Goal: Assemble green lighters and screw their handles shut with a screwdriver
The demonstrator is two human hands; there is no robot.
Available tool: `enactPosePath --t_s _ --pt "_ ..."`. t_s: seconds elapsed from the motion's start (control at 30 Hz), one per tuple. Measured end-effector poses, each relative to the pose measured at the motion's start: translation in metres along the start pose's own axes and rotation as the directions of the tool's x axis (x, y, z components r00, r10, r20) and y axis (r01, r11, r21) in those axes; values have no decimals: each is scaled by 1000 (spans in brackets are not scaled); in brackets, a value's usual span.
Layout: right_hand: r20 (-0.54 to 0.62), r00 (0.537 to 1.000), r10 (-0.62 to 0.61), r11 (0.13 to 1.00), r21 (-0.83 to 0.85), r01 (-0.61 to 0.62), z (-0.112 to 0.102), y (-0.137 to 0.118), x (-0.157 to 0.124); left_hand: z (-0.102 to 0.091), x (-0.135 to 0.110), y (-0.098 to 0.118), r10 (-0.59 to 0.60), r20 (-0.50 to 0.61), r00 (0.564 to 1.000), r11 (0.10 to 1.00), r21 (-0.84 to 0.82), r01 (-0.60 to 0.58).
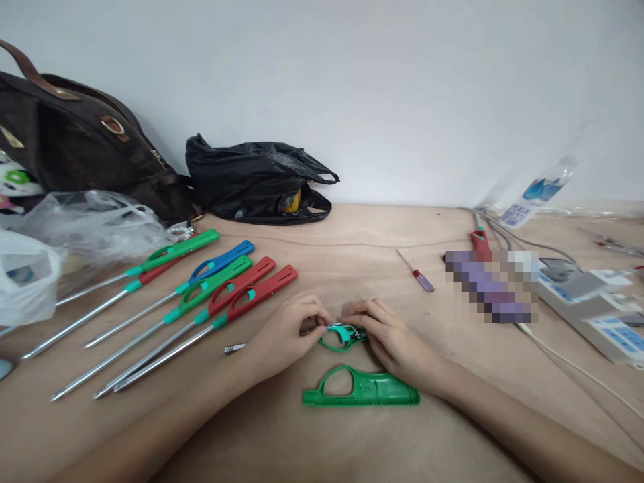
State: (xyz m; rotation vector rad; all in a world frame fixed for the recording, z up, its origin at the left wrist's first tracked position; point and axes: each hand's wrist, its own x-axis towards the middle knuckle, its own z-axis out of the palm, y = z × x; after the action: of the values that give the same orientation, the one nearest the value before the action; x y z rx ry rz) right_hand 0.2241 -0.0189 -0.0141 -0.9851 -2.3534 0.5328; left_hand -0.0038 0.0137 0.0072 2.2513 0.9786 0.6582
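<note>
Both hands work on an opened green gas lighter [343, 337] with a teal trigger and small inner parts showing. My left hand [296, 329] pinches its neck end, and the tip of a metal tube [234, 348] sticks out to the left of that hand. Over the handle end, my right hand [390, 335] has its fingers curled, hiding much of that side. Just in front lies a loose green handle half [369, 389], its hollow inside facing up, close to my right wrist.
Several assembled lighters [261, 292] in red, green and blue lie to the left. A screwdriver [416, 272] lies at right, near a power strip [594, 315] with cables and a red lighter [480, 243]. A black plastic bag [251, 181], dark backpack [85, 141] and tilted bottle [541, 191] stand behind.
</note>
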Motion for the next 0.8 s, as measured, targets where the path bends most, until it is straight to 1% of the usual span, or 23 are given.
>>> enactPosePath --t_s 0.17,0.27,0.33,0.43,0.5,0.53,0.6,0.8 --pt "9 1000 1 1000 -4 -1 -1 -2 1 1 1 0 -11 11 1000 1000 -24 11" --pt "10 1000 -7 999 -35 7 -1 -2 1 1 0 0 27 5 1000 999 18 -27" --pt "14 1000 -20 997 -76 21 0 -2 0 1 -1 -1 78 5 997 993 89 -78" --pt "11 999 -44 988 -147 45 2 -2 -2 1 -3 0 152 52 987 952 261 -160" --pt "3 999 -50 983 -176 50 3 -2 -3 0 -4 1 166 91 982 918 348 -188" --pt "2 999 -49 982 -181 49 3 -2 -3 0 -4 2 163 101 981 912 365 -189" --pt "5 999 -41 983 -177 41 3 -2 -2 0 -4 2 139 104 985 922 350 -167" --pt "30 999 -12 991 -135 16 2 -4 -1 2 -2 0 97 84 992 969 219 -114"
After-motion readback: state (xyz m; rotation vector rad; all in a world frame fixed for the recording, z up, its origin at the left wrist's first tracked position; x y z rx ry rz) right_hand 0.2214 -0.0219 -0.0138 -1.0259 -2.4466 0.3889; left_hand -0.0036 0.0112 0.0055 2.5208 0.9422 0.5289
